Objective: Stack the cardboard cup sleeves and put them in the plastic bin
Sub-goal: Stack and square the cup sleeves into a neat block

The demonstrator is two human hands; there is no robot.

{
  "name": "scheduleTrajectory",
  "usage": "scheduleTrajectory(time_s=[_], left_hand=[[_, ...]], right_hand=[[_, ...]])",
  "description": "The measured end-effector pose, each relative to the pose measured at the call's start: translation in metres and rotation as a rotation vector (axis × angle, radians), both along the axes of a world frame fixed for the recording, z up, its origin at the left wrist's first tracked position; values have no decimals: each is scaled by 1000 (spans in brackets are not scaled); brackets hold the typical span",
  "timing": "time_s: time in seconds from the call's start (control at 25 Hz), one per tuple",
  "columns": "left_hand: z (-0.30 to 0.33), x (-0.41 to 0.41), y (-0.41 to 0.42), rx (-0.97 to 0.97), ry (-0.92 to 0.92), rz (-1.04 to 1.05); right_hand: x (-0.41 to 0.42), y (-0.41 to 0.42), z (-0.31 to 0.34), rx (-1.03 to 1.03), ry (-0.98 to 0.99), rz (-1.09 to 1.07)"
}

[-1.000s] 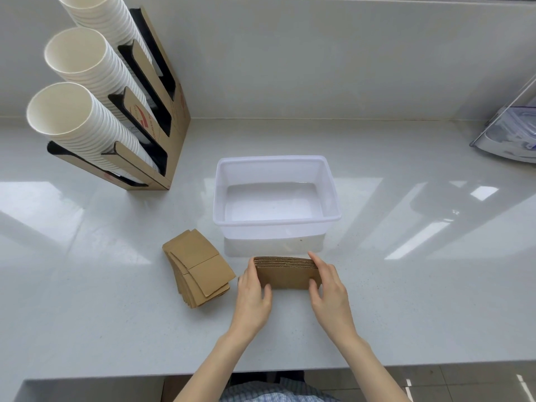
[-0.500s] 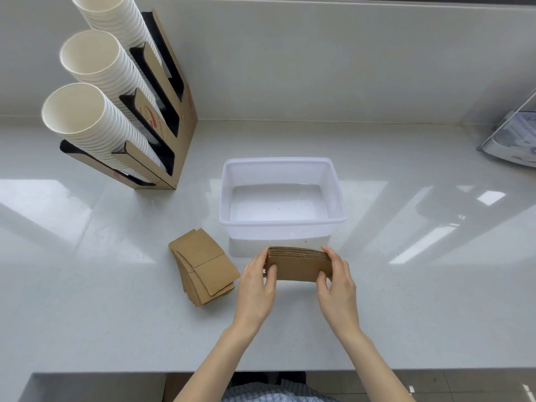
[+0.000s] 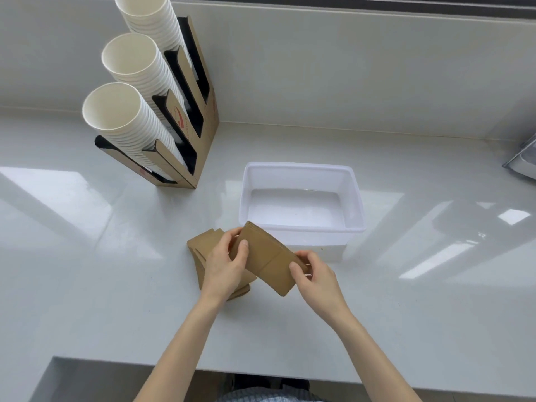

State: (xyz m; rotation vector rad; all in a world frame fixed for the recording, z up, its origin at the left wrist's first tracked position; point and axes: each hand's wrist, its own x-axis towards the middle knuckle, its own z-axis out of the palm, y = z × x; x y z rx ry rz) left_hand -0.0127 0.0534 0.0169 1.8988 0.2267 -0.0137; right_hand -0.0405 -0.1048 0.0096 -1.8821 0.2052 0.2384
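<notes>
Both hands hold a neat bundle of brown cardboard cup sleeves (image 3: 268, 258), lifted and tilted flat-side up, just in front of the plastic bin. My left hand (image 3: 224, 264) grips its upper left end, my right hand (image 3: 314, 275) its lower right end. A second pile of sleeves (image 3: 203, 246) lies on the counter to the left, partly hidden under my left hand. The white translucent plastic bin (image 3: 358, 210) stands just behind the bundle and has nothing in it.
A cardboard cup dispenser (image 3: 200, 134) with three tilted stacks of white paper cups (image 3: 121, 111) stands at the back left. A grey object (image 3: 523, 161) shows at the right edge. The white counter's front edge (image 3: 261, 372) runs near my body.
The bundle, held upright on its edge before, has been turned flat and swung left toward the loose pile. The camera view has shifted left.
</notes>
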Motion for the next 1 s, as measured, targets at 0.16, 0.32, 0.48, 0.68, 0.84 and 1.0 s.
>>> scheduleTrajectory(time_s=[0.16, 0.32, 0.48, 0.68, 0.84, 1.0], left_hand=[[1, 12, 24, 111, 27, 59], [0, 23, 39, 193, 18, 109], [-8, 32, 48, 228, 51, 107], [-21, 33, 53, 240, 127, 62], [-23, 28, 53, 305, 183, 81], [-25, 28, 60, 219, 403, 188]], right_hand=[[11, 24, 3, -40, 67, 167], [25, 48, 2, -134, 94, 230], [34, 61, 0, -252, 101, 261], [37, 70, -10, -289, 138, 275], [39, 71, -14, -264, 168, 294], [42, 72, -16, -245, 202, 313]])
